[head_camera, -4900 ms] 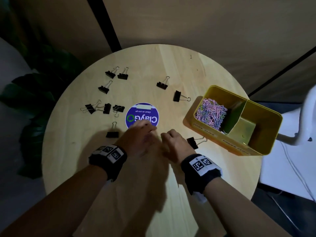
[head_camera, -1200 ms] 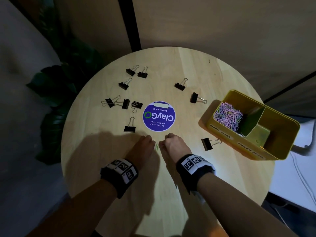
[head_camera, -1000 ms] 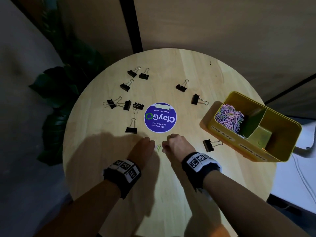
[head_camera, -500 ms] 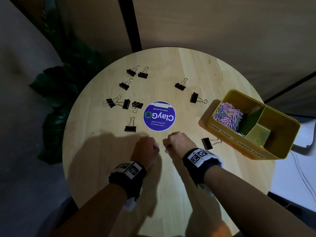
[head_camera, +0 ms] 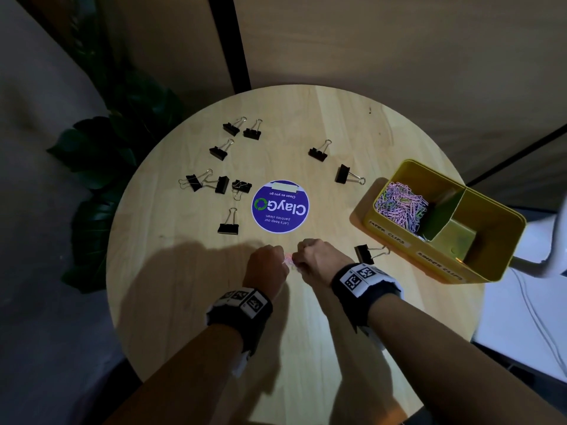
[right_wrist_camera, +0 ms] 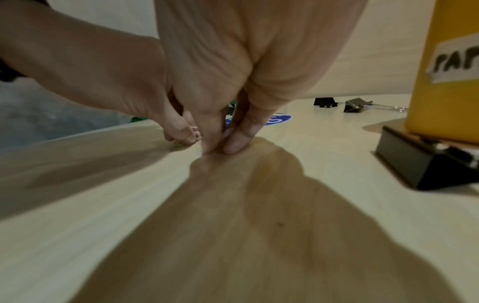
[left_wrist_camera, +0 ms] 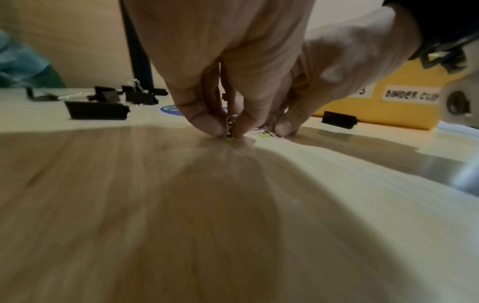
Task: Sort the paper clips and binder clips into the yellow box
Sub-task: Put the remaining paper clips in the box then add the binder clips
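Observation:
Both hands meet on the round table [head_camera: 306,332], just in front of the blue sticker. My left hand [left_wrist_camera: 229,131] pinches a few pink and green paper clips [left_wrist_camera: 230,125] between thumb and finger, down at the wood. My right hand [right_wrist_camera: 223,147] has thumb and forefinger pressed together on the tabletop over more paper clips [left_wrist_camera: 267,131]. The head view shows only a pink glint of clips [head_camera: 288,259] between the knuckles. The yellow box [head_camera: 435,262] stands at the right. Its near-left compartment holds a heap of paper clips [head_camera: 399,207]. Several black binder clips lie scattered, the nearest [head_camera: 365,253] beside my right wrist.
A blue round sticker [head_camera: 279,206] marks the table's middle. Binder clips cluster at the far left [head_camera: 219,184] and towards the back [head_camera: 317,153]. A dark plant [head_camera: 101,179] stands beyond the left edge, and a white object with cables [head_camera: 546,265] sits right of the box.
A green clip that lay bare between my hands a second ago is now covered by my fingers. Both hands have drawn closer together and a little forward. The binder clips have not moved.

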A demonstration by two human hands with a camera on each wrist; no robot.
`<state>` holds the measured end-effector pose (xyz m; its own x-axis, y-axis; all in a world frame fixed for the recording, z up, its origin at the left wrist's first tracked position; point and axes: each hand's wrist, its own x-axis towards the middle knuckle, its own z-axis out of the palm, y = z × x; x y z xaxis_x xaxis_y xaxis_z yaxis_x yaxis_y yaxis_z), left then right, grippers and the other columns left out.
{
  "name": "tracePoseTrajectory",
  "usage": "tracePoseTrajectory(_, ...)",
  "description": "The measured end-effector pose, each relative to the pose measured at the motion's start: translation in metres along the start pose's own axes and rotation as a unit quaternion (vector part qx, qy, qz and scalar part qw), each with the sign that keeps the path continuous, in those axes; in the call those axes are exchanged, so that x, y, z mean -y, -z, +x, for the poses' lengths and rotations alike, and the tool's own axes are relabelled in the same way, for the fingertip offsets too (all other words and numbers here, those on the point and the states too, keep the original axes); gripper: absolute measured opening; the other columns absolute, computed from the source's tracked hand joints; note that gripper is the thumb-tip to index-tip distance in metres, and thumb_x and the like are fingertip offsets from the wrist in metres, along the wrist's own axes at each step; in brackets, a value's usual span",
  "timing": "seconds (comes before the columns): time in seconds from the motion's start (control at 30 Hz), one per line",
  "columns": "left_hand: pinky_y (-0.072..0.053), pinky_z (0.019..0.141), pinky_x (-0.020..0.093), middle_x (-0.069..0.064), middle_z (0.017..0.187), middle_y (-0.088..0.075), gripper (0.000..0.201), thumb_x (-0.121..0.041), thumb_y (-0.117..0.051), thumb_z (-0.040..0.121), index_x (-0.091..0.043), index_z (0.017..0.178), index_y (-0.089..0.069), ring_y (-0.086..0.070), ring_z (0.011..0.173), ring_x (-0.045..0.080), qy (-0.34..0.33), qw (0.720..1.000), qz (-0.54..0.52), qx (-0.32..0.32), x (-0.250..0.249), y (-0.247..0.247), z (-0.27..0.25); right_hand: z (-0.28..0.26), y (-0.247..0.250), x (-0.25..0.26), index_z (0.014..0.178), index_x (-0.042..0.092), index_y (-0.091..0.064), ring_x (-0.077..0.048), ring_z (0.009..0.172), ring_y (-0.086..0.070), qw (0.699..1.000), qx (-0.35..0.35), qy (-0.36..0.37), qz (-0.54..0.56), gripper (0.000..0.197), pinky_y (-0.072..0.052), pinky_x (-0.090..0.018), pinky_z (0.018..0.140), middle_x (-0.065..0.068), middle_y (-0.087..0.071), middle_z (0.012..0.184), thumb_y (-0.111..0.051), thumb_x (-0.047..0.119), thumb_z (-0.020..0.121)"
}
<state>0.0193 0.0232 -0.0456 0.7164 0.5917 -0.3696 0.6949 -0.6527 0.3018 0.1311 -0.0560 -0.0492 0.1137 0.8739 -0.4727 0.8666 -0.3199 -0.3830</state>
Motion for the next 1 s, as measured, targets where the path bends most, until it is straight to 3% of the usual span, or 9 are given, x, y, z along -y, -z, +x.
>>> tracePoseTrajectory(0.27, -0.047, 0.073, 0.034, 0.015, 0.088, -0.071, 0.012, -0.009, -0.055, 0.081, -0.004, 0.083, -0.066, -0.064, 0.085, 0.031, 0.038, 0.996, -0.075, -0.002, 0.003, 0.003, 0.001, 0.012, -0.003, 0.013, 0.102, 0.013, -0.069, -0.03, 0.09, -0.061, 0.999, -0.025, -0.043, -0.007, 0.023, -0.049, -0.034, 0.076, -0.012, -0.061, 0.099, -0.049, 0.02, 0.092)
tracePoseTrajectory(0.47, -0.045, 0.071, 0.032, 0.011, 0.085, -0.071, 0.006, -0.013, -0.059, 0.081, -0.008, 0.078, -0.063, -0.064, 0.084, 0.031, 0.037, 0.996, -0.086, -0.008, 0.007, -0.001, 0.0, 0.018, -0.007, 0.021, 0.103, 0.014, -0.066, -0.027, 0.095, -0.06, 0.997, -0.027, -0.068, -0.014, 0.019, -0.053, -0.036, 0.08, -0.011, -0.06, 0.104, -0.051, 0.021, 0.093)
tracePoseTrajectory(0.63, -0.042, 0.068, 0.032, 0.011, 0.081, -0.069, 0.013, -0.009, -0.055, 0.08, -0.015, 0.069, -0.052, -0.062, 0.082, 0.032, 0.039, 0.994, -0.104, 0.006, 0.008, 0.0, -0.001, 0.021, -0.005, 0.025, 0.115, 0.007, -0.059, -0.03, 0.106, -0.055, 0.996, 0.002, -0.077, -0.043, 0.031, -0.051, -0.037, 0.086, -0.015, -0.056, 0.114, -0.046, 0.026, 0.096)
tracePoseTrajectory(0.73, -0.039, 0.065, 0.031, 0.011, 0.085, -0.067, 0.009, -0.014, -0.052, 0.085, -0.014, 0.075, -0.052, -0.062, 0.084, 0.032, 0.022, 0.997, -0.067, -0.012, 0.008, -0.004, -0.002, 0.018, -0.005, 0.027, 0.116, 0.006, -0.058, -0.03, 0.106, -0.054, 0.996, 0.0, -0.071, -0.059, 0.035, -0.048, -0.038, 0.087, -0.014, -0.055, 0.115, -0.042, 0.031, 0.097)
tracePoseTrajectory(0.87, -0.043, 0.074, 0.034, 0.013, 0.098, -0.064, 0.019, -0.018, -0.044, 0.091, -0.008, 0.096, -0.058, -0.06, 0.094, 0.032, -0.007, 1.0, -0.005, -0.022, 0.002, -0.008, -0.012, 0.014, -0.013, 0.029, 0.115, 0.009, -0.054, -0.033, 0.105, -0.056, 0.998, -0.004, -0.041, -0.051, 0.025, -0.046, -0.039, 0.087, -0.015, -0.059, 0.115, -0.037, 0.014, 0.097)
tracePoseTrajectory(1.0, -0.037, 0.069, 0.036, 0.015, 0.085, -0.061, 0.006, -0.008, -0.052, 0.082, -0.007, 0.083, -0.057, -0.057, 0.083, 0.034, -0.026, 0.997, -0.058, -0.031, 0.004, -0.006, -0.019, 0.003, -0.018, 0.026, 0.109, 0.009, -0.058, -0.034, 0.098, -0.061, 0.995, -0.04, -0.094, 0.015, 0.02, -0.046, -0.033, 0.075, -0.016, -0.064, 0.106, -0.046, 0.015, 0.094)
